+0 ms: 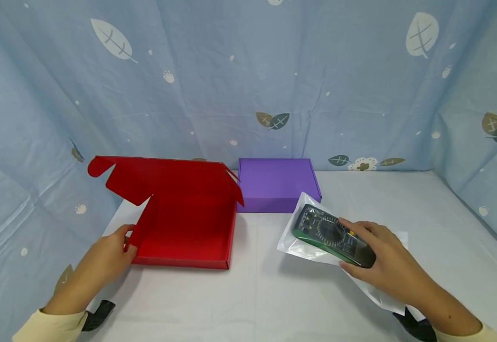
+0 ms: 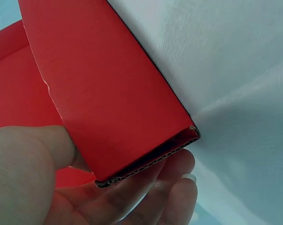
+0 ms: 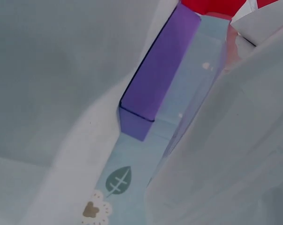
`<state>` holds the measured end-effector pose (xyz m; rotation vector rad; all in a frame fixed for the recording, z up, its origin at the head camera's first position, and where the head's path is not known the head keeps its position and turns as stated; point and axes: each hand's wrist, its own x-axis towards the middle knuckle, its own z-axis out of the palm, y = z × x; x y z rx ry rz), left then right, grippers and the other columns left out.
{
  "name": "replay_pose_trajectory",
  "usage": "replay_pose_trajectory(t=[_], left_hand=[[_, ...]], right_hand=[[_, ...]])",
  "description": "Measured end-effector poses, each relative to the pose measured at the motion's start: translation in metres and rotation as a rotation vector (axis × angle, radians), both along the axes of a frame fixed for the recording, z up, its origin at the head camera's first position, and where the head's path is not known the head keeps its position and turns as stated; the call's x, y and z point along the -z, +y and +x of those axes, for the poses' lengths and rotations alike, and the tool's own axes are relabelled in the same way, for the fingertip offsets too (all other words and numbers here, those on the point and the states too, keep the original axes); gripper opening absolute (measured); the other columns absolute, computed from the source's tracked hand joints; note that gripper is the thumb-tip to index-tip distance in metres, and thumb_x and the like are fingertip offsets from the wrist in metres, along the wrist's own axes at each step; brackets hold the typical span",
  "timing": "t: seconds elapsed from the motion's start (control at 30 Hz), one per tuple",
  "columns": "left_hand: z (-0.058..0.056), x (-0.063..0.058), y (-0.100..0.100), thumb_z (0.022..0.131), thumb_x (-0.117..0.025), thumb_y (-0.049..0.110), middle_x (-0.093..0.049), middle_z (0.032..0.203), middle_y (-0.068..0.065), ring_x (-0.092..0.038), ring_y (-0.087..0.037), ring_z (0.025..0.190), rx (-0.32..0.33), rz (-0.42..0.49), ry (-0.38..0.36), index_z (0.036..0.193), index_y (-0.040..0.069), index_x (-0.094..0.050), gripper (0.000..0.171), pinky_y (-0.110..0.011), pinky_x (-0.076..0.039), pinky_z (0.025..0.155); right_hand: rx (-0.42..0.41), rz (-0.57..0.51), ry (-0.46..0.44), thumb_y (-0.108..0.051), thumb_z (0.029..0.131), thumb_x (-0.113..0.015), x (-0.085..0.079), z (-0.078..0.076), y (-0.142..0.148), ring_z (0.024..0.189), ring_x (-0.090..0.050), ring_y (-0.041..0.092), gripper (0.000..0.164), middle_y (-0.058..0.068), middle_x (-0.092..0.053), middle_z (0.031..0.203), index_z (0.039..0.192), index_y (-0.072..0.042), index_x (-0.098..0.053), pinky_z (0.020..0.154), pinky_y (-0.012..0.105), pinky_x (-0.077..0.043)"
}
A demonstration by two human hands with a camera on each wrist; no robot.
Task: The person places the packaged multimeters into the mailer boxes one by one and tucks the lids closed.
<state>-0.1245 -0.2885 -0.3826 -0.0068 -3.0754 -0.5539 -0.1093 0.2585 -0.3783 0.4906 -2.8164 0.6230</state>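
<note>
An open red cardboard box (image 1: 186, 228) stands on the left of the table, its lid raised at the back and its inside bare. My left hand (image 1: 110, 255) grips the box's left side wall near the front corner; in the left wrist view the thumb lies inside the wall (image 2: 113, 93) and the fingers outside. On the right, my right hand (image 1: 380, 259) holds a dark multimeter (image 1: 333, 235) with a green edge, in a plastic bag (image 1: 308, 254), thumb and fingers on opposite sides. The right wrist view shows mostly the bag's pale surface (image 3: 225, 140), which hides the hand.
A closed purple box (image 1: 278, 183) lies behind, just right of the red box, close to the curtain. White cloth covers the table (image 1: 248, 294). A blue curtain (image 1: 231, 71) with leaf prints encloses the back and both sides.
</note>
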Motion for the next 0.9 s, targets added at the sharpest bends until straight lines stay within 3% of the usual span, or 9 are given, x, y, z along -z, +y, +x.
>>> replay_pose_trajectory(t=[0.27, 0.5, 0.67, 0.9], left_hand=[[0.004, 0.003, -0.001, 0.089, -0.057, 0.006, -0.062, 0.077, -0.008, -0.046, -0.015, 0.057, 0.009, -0.007, 0.032, 0.133, -0.013, -0.045, 0.050, -0.029, -0.039, 0.048], [0.008, 0.004, 0.004, 0.085, -0.062, 0.006, -0.068, 0.098, -0.026, -0.053, -0.016, 0.063, -0.007, 0.005, -0.003, 0.133, -0.012, -0.045, 0.054, -0.028, -0.049, 0.052], [0.010, 0.005, 0.011, 0.085, -0.061, 0.006, -0.069, 0.099, -0.025, -0.053, -0.015, 0.062, 0.010, 0.018, 0.011, 0.133, -0.010, -0.046, 0.052, -0.027, -0.047, 0.050], [0.010, 0.006, 0.021, 0.085, -0.061, 0.008, -0.070, 0.101, -0.024, -0.056, -0.015, 0.065, 0.035, 0.032, 0.020, 0.132, -0.008, -0.048, 0.051, -0.028, -0.050, 0.053]], right_hand=[[-0.038, 0.009, 0.077, -0.035, 0.070, -0.091, 0.006, 0.005, -0.003, 0.112, -0.054, 0.032, 0.091, 0.012, -0.056, 0.127, 0.149, -0.035, -0.046, 0.074, 0.049, -0.052], [-0.060, 0.014, 0.094, -0.036, 0.069, -0.091, 0.007, 0.010, -0.005, 0.114, -0.054, 0.030, 0.092, 0.009, -0.057, 0.127, 0.149, -0.036, -0.046, 0.078, 0.053, -0.052], [-0.079, 0.034, 0.131, -0.034, 0.067, -0.092, 0.008, 0.014, -0.007, 0.112, -0.055, 0.025, 0.092, 0.005, -0.057, 0.125, 0.148, -0.034, -0.048, 0.079, 0.050, -0.052], [-0.080, 0.032, 0.096, -0.035, 0.067, -0.092, 0.007, 0.019, -0.011, 0.114, -0.054, 0.028, 0.090, 0.005, -0.056, 0.128, 0.146, -0.037, -0.049, 0.080, 0.051, -0.052]])
